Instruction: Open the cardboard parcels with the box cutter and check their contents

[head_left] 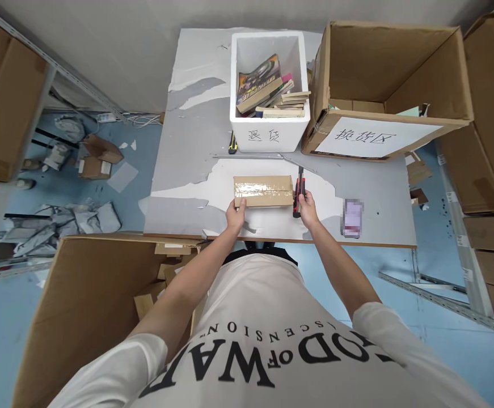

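Note:
A small taped cardboard box (264, 191) lies on the worktable (187, 170) in front of me. My left hand (235, 215) grips its near left corner, thumb on top; the fingers underneath are hidden. In my right hand (307, 207) is a red and black box cutter (299, 190), upright in the view and pointing away from me. It is close beside the box's right end. Shiny clear tape runs along the top of the box, and its flaps look closed.
A white foam bin (267, 136) with several books stands behind the box. To its right is a large cardboard carton (400, 139). A yellow and black cutter (232, 143) lies by the bin, a phone-like item (352, 218) at right. An open carton (80, 294) stands at my left.

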The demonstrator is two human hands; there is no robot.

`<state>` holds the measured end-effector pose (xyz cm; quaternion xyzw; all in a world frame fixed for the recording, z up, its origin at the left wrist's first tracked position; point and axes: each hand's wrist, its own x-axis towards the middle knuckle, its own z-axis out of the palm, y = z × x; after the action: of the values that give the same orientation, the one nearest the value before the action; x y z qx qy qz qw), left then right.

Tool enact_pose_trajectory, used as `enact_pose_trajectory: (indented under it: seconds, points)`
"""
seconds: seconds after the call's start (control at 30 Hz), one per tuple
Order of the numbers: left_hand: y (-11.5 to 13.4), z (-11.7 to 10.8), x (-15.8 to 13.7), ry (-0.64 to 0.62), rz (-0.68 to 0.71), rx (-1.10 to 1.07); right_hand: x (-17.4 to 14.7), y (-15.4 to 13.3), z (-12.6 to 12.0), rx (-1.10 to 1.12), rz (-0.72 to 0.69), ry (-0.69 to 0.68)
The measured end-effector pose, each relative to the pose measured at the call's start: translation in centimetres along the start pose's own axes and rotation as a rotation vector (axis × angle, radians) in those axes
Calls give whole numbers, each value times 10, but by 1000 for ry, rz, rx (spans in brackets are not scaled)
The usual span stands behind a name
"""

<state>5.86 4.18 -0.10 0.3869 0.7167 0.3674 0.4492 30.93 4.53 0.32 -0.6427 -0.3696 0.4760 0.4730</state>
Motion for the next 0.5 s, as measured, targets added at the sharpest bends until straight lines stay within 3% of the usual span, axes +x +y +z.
enact_pose_trajectory:
  seconds: [0.1,0.2,0.27,0.37,0.5]
  points:
    - [3,-10,4,6,55,157,-4,0,-9,30,2,-43]
    - [17,-17,12,39,268,432,-11,-2,-33,-88,34,-78]
    - [34,-16,21,-59,468,637,-17,-6,-50,-193,56,-125]
    - [59,-7,34,-313,723,909,-21,-13,-67,-281,68,-204]
    - [77,12,40,-504,829,1102,-21,-20,-68,-330,65,-256]
